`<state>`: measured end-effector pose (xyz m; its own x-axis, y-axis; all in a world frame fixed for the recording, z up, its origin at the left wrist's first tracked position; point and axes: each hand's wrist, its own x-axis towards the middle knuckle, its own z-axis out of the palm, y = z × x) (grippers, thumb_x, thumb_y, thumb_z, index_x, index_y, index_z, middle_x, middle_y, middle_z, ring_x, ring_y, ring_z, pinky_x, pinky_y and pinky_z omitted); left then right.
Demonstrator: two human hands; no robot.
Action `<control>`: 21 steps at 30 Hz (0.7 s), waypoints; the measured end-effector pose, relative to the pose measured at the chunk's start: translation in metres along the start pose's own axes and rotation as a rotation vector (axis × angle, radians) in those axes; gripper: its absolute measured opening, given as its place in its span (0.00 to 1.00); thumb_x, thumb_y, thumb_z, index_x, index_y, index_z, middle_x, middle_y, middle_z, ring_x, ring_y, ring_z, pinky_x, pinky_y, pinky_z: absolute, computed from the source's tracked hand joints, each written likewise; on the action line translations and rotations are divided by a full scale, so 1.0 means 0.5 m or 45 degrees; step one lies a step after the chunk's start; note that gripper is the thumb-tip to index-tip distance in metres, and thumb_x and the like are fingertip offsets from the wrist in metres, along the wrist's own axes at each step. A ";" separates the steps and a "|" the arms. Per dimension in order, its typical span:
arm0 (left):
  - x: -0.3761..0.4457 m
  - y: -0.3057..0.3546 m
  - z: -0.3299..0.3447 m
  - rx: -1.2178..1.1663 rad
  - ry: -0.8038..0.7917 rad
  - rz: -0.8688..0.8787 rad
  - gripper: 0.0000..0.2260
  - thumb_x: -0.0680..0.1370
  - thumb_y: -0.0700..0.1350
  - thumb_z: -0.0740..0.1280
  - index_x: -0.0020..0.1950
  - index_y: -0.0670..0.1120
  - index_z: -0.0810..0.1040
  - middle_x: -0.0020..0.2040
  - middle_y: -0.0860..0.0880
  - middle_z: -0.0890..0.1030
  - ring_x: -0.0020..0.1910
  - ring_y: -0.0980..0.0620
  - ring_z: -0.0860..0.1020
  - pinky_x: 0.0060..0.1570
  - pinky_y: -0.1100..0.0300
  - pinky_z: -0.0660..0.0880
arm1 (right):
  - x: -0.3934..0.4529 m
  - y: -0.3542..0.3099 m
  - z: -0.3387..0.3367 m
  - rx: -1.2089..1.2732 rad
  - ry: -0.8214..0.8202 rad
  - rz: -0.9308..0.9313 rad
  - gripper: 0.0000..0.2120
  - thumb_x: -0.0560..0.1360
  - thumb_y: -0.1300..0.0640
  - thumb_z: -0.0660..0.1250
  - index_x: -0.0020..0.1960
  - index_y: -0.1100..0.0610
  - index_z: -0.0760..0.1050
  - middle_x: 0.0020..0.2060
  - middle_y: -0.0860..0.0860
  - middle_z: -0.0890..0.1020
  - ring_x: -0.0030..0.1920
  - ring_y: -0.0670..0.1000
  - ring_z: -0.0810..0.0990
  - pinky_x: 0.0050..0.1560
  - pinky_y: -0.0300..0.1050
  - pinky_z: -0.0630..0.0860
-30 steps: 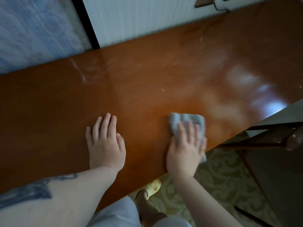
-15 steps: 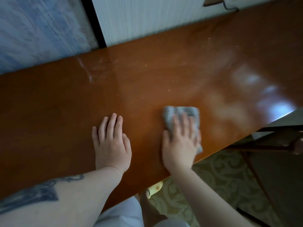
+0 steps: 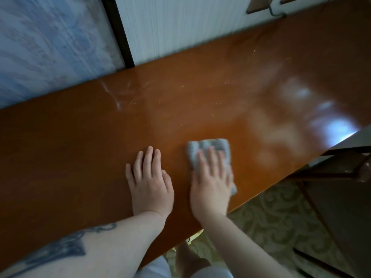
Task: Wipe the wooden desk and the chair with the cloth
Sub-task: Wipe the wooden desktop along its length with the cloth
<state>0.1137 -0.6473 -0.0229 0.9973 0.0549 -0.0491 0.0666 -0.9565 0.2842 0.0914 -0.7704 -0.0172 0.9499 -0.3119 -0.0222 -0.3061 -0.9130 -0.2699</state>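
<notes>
A glossy brown wooden desk runs across the view, with pale dust streaks and specks near its far edge. My right hand lies flat on a crumpled grey cloth and presses it on the desk near the front edge. My left hand rests flat on the wood just left of it, fingers together, holding nothing. A dark wooden chair stands at the right, beyond the desk's end, only partly in view.
A pale striped wall and a dark vertical frame back the desk. A blue patterned surface is at upper left. Patterned carpet lies below the desk's front edge, with my foot showing.
My right hand has slid the cloth left toward my left hand. The left hand stays planted on the desk. The view has shifted slightly.
</notes>
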 end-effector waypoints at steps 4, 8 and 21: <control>-0.002 -0.004 -0.003 -0.158 0.036 -0.031 0.23 0.79 0.47 0.52 0.73 0.44 0.67 0.73 0.46 0.70 0.73 0.46 0.64 0.73 0.43 0.57 | 0.093 -0.029 -0.014 -0.053 -0.375 -0.811 0.23 0.81 0.47 0.51 0.76 0.45 0.61 0.77 0.44 0.58 0.78 0.47 0.48 0.75 0.52 0.42; -0.003 -0.014 -0.015 -0.516 0.059 -0.114 0.20 0.80 0.42 0.60 0.72 0.49 0.69 0.74 0.50 0.68 0.74 0.50 0.64 0.74 0.44 0.59 | 0.128 0.099 -0.044 0.041 -0.037 0.219 0.24 0.82 0.51 0.55 0.77 0.45 0.58 0.78 0.45 0.57 0.78 0.48 0.48 0.77 0.55 0.47; 0.141 -0.078 -0.047 -0.315 0.243 -0.861 0.22 0.82 0.45 0.55 0.77 0.49 0.60 0.79 0.48 0.57 0.77 0.47 0.52 0.76 0.47 0.47 | 0.130 0.003 -0.005 0.018 -0.116 -0.161 0.23 0.83 0.48 0.52 0.77 0.44 0.60 0.77 0.44 0.59 0.78 0.45 0.48 0.77 0.54 0.49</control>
<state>0.1823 -0.5992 -0.0148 0.7225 0.6792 -0.1292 0.6507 -0.6048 0.4592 0.1528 -0.7925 -0.0167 0.9828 -0.1692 -0.0741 -0.1836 -0.9394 -0.2896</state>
